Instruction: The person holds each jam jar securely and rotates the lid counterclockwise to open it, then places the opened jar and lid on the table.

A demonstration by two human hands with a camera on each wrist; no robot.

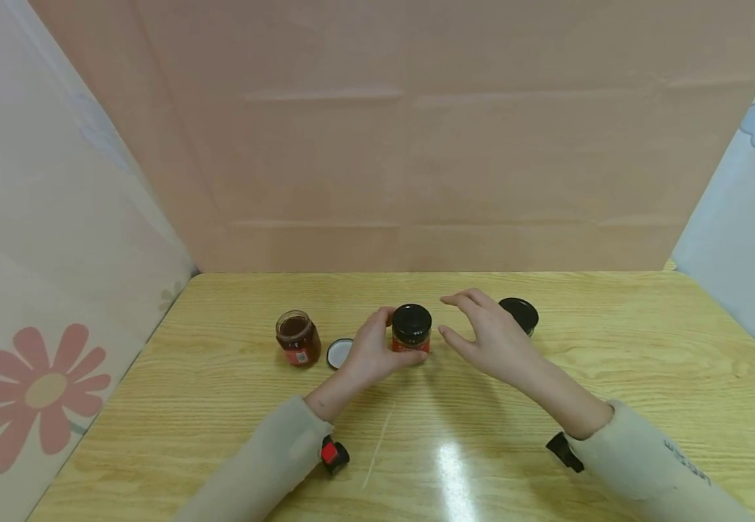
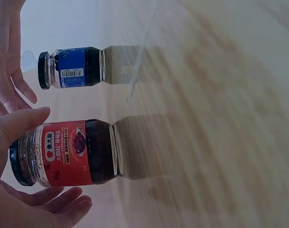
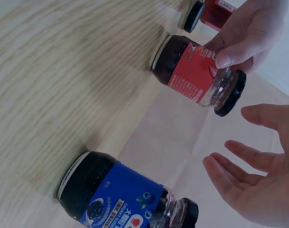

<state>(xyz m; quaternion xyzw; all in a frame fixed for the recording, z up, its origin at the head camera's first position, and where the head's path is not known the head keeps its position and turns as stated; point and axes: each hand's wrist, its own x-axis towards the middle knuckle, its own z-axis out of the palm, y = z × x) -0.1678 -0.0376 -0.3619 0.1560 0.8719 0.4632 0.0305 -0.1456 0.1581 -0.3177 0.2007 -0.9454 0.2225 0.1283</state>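
A jam jar with a red strawberry label and black lid (image 1: pixel 411 335) stands upright on the table. My left hand (image 1: pixel 373 348) grips it from the left side, thumb across the front; the right wrist view shows that thumb (image 3: pixel 235 56) on the label. To the jar's right, my right hand (image 1: pixel 491 337) is apart from it, fingers spread and holding nothing. Beyond the right hand stands a black-lidded jar with a blue blueberry label (image 2: pixel 72 68), partly hidden by that hand in the head view.
Left of my left hand is a lidless jar of dark red jam (image 1: pixel 299 339). Between them a lid (image 1: pixel 339 353) lies with its white inside up, partly covered by the hand. A pink-brown backdrop (image 1: pixel 410 181) rises behind the wooden table (image 1: pixel 233 413).
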